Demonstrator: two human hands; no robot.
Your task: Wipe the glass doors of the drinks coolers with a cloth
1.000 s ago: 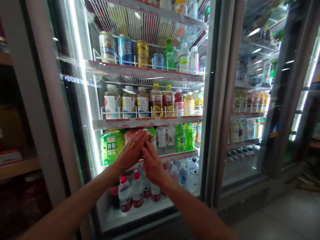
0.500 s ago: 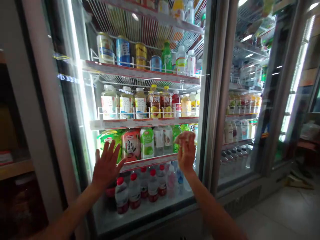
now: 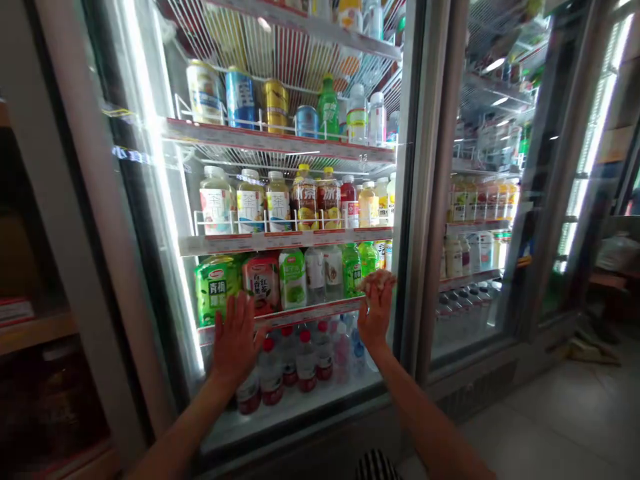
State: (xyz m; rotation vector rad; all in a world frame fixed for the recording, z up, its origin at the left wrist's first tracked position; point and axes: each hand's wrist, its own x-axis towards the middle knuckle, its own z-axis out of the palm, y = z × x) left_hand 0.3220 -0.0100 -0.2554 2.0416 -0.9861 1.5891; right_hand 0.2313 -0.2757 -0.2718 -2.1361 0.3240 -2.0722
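Left hand [image 3: 235,343]: fingers spread, clear flat glass panel [image 3: 135,156] ahead | Right hand [image 3: 374,321]: clamped on crumpled pinkish cloth [image 3: 379,281] at fingertips

Matt crumpled cloth [image 3: 377,281], glossy glass door [image 3: 320,403], metal frame [image 3: 433,173]

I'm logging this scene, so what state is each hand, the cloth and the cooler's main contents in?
Left hand: open, fingers spread
Right hand: holding the cloth
Cloth: crumpled
Light strip: lit
Red-capped bottles: upright, capped
Gold can: upright; opened or sealed, cannot tell
Green bottle beside the cans: upright
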